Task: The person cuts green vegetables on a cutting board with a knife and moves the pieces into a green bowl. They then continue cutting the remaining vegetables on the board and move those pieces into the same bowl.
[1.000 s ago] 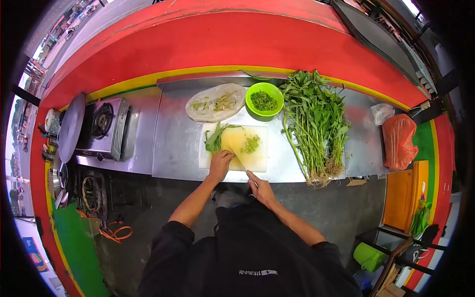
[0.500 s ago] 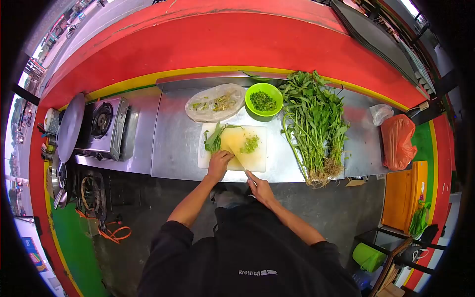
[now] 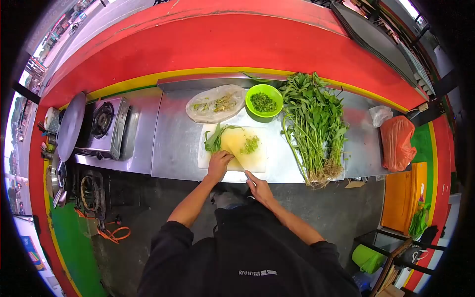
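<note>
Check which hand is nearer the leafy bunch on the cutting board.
Left. The left hand presses down on the leafy bunch at its stem end; the right hand is apart from it, at the cutting board near edge, gripping a knife.

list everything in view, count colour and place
cutting board: 1, pale, near edge of counter
held greens: 1 bunch, green, board's left
chopped greens: 1 pile, green, mid board
knife: 1, pale blade, on the board
bowl: 1, green, behind the board
plastic sheet: 1, clear, left of bowl
loose greens: 1 heap, green, right of board
gas stove: 1, steel, far left
orange bag: 1, orange, far right
left hand: 1, bare, pressing the held greens
right hand: 1, bare, gripping the knife
</note>
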Demonstrator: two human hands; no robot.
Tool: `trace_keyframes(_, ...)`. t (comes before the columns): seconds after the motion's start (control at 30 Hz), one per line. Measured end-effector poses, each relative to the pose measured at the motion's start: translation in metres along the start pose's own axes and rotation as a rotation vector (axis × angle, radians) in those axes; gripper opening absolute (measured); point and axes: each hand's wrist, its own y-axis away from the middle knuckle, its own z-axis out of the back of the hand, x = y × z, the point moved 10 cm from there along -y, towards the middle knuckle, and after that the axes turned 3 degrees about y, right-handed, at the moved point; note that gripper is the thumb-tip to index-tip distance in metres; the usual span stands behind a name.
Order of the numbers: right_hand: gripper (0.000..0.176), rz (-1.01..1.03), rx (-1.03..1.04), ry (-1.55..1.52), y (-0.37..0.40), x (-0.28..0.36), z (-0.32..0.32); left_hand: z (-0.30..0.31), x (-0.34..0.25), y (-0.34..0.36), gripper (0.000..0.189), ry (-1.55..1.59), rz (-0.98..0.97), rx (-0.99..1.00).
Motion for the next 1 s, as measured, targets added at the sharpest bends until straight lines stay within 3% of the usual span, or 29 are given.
trace_keyframes(0.27, 0.045, 0.116, -0.064, -0.056, 0.012, 0.004, 0.006, -0.005, 0.007, 0.003, 0.017, 0.022, -0.003, 0.007)
trace_keyframes(0.37, 0.044, 0.019, 0.006, -0.023, 0.011, 0.006, 0.006, 0.000, 0.003, 0.001, 0.013, 0.030, -0.042, -0.032)
trace_keyframes(0.6, 0.046, 0.021, 0.004, 0.023, 0.000, -0.001, -0.003, -0.003, 0.008, 0.002, 0.015, 0.040, 0.005, 0.006)
trace_keyframes(0.73, 0.045, 0.167, -0.089, -0.081, 0.008, 0.010, 0.007, -0.006, 0.015, 0.002, 0.012, 0.082, 0.008, -0.017)
trace_keyframes(1.0, 0.046, -0.072, 0.081, 0.033, 0.003, 0.009, 0.001, -0.005, 0.013, 0.001, 0.009, 0.088, 0.042, 0.005)
